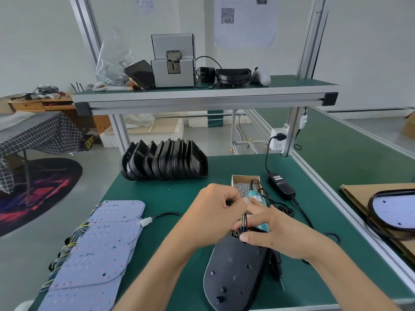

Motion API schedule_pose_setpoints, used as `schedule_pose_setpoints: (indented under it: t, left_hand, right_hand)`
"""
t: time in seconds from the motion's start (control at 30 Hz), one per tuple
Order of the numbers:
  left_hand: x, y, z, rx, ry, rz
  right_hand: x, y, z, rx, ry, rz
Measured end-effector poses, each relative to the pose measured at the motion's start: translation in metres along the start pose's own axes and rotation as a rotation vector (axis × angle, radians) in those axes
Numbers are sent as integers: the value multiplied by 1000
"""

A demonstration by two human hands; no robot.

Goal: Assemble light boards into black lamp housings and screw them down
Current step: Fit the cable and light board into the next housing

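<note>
A: So, where does it stand?

B: The flat black plastic lamp housing (235, 270) lies on the green tabletop (157, 198), near the front edge, its back face with bosses and holes upward. The left hand (213, 212) has its grip curled tight, pinching the thin bundle of coloured wires (244, 218) that rises from the housing's far end. The right hand (276, 230) has its fingers spread and mostly straight, its grip loose, fingertips resting on the housing's end where the wires come out.

A: And the boards?

B: The pale lilac light boards with red dots (103, 250) sit fanned in a stack to the left, well apart from the housing. More black housings stand in a row (164, 162) at the back.

A: What could go wrong?

B: I'd guess pulling the wires too hard through the opening could strain or tear them at the board. The teal-handled electric screwdriver (258, 198) lies just behind the hands, partly over the small cardboard box of silver screws (241, 185); a stray elbow or a tug on its cable could tip screws across the tabletop.
</note>
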State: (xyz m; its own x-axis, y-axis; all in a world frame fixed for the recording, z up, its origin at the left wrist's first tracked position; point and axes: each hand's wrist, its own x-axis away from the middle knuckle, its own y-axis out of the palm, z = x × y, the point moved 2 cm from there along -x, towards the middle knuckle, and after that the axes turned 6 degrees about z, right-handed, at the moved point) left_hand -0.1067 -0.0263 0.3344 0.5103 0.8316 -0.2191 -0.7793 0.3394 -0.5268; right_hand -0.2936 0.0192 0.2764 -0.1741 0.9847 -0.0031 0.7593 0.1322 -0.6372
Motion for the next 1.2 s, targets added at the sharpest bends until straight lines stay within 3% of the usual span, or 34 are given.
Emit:
schedule_pose_setpoints:
  t: [0.17, 0.37, 0.6, 1.2]
  left_hand:
    - [-1, -14, 0, -44, 36, 28]
    - [-2, -18, 3, -23, 76, 43]
    - [-9, -15, 12, 28, 98, 69]
    - [-4, -5, 15, 13, 107, 39]
  right_hand:
    - [1, -5, 0, -235, -90, -47]
    - [-4, -9, -12, -248, -51, -189]
    - [-8, -17, -24, -131, 68, -115]
    - [1, -5, -19, -95, 98, -34]
